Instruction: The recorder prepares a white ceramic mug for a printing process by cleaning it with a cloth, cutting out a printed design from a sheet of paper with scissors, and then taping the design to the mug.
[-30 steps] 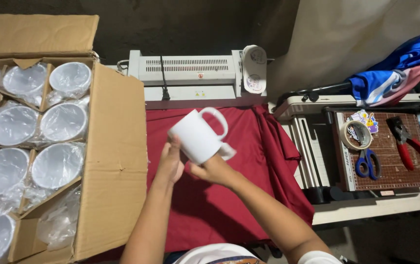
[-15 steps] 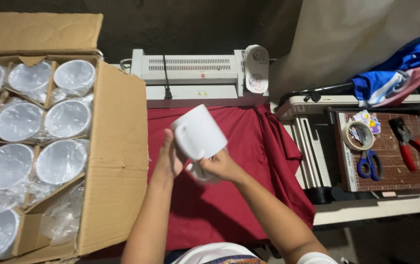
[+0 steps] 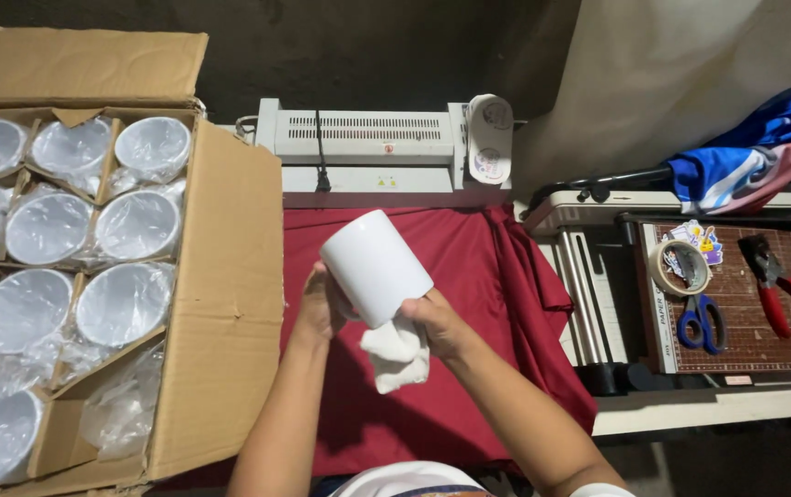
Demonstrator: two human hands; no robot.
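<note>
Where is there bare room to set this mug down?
Bare red cloth lies between the white mug and the paper trimmer, and below the laminator. Crowded: the cardboard box of wrapped mugs, and the trimmer board with scissors, tape, pliers.

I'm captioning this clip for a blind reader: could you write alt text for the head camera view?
Two bare hands hold a plain white mug above a red cloth; the left hand steadies it, and the right hand presses a white rag against it. A cardboard box of plastic-wrapped mugs stands left, blue scissors right.
</note>
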